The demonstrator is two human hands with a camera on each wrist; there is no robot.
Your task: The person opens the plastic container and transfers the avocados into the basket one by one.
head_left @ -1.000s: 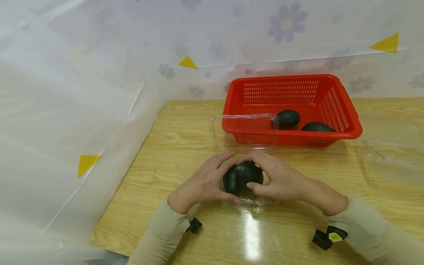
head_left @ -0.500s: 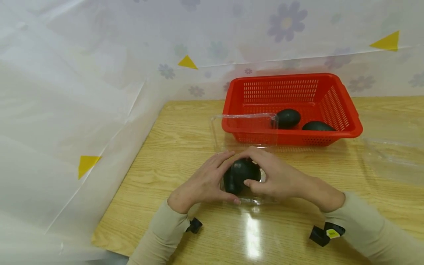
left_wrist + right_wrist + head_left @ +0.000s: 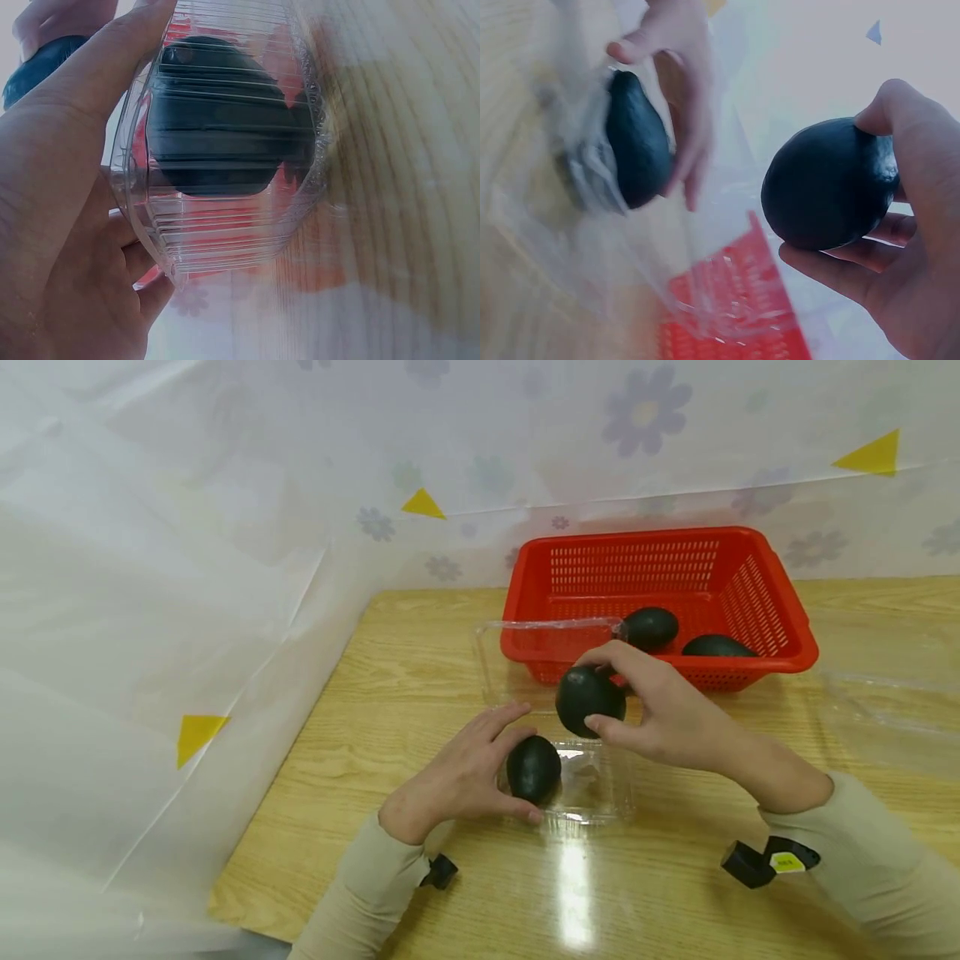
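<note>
A clear plastic container (image 3: pixel 617 785) with its lid (image 3: pixel 517 668) raised stands on the table. One dark green avocado (image 3: pixel 533 770) lies in its left half. My left hand (image 3: pixel 461 777) grips the container's left end, thumb along the front rim and fingers at the back. In the left wrist view the avocado shows through the ribbed wall. Above the container's right half, just in front of the lid, my right hand (image 3: pixel 667 714) holds a second avocado (image 3: pixel 825 184) between thumb and fingers.
Behind the lid stands a red slotted basket (image 3: pixel 630 539) with two more dark avocados, one (image 3: pixel 651 628) near its middle and one (image 3: pixel 718 646) near its front wall. Another clear plastic container (image 3: pixel 892 718) lies at the right. A pale plastic sheet (image 3: pixel 187 610) hangs along the left.
My right hand has lifted the second avocado out of the container, up and towards the basket, uncovering the container's right half. My left hand stays in place.
</note>
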